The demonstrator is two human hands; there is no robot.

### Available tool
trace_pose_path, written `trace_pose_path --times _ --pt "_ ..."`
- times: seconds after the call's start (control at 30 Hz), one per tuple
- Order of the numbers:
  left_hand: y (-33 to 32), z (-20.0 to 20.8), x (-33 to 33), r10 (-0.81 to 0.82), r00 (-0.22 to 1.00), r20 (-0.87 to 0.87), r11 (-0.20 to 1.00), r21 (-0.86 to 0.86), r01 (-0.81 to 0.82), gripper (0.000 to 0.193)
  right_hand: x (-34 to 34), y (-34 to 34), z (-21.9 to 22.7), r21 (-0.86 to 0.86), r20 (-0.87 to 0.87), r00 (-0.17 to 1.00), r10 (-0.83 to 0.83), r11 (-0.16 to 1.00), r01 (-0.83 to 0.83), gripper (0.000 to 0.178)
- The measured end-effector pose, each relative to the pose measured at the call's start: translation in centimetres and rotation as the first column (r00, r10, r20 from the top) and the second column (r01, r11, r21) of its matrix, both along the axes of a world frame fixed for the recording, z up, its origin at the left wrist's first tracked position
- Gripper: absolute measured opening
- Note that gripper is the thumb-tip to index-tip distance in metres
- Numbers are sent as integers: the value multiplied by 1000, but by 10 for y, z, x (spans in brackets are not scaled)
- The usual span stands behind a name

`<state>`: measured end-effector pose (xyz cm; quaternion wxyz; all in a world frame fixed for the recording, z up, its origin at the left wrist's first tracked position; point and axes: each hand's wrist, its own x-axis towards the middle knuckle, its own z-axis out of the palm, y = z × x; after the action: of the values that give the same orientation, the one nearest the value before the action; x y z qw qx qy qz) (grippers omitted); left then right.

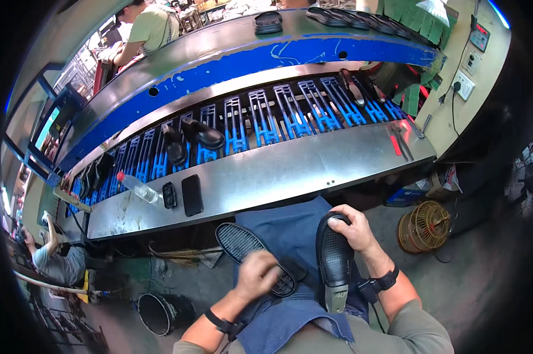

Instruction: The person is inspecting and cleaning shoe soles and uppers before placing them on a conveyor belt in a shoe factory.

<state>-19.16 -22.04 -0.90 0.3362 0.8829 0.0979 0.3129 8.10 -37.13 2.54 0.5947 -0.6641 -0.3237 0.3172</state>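
Note:
A black shoe on a last (332,259) stands toe up over my lap, its bottom facing me and the pale end of the last showing at the lower end. My right hand (352,229) is closed around its toe, thumb across the bottom. To the left, a black ridged shoe sole (237,241) lies slanted on the blue apron (281,221) over my thighs. My left hand (257,274) is over the lower half of the sole, hiding part of it. Motion smears its fingers, so their grip does not show.
Ahead runs a metal bench (266,180) with a phone (192,194), a small black case (170,195), a bottle (138,187) and tools (401,141). Behind it, blue conveyor racks (263,121) carry dark shoes (203,134). A bucket (155,314) and a round fan (423,227) flank me; other people work at left.

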Motion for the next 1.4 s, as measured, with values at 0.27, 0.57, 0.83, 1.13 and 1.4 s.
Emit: trace_pose_path --times 0.27,0.57,0.83,1.13,1.4 --pt "134 -86 -38 461 866 -193 545 -708 -449 58 -42 -58 -61 176 -694 703 156 983 -45 72" --pt "78 26 19 27 873 487 75 -872 484 74 -50 -82 -74 175 -851 470 235 970 -169 88" --pt "37 56 39 145 879 455 -323 -818 477 84 -27 -59 -40 240 -791 503 348 933 -268 81" --pt "15 109 61 -127 964 233 549 -793 263 70 -58 -13 20 281 -425 664 616 787 -550 97" --pt "-1 125 67 -155 972 178 647 -725 236 71 -55 -23 6 276 -436 684 585 810 -517 104"
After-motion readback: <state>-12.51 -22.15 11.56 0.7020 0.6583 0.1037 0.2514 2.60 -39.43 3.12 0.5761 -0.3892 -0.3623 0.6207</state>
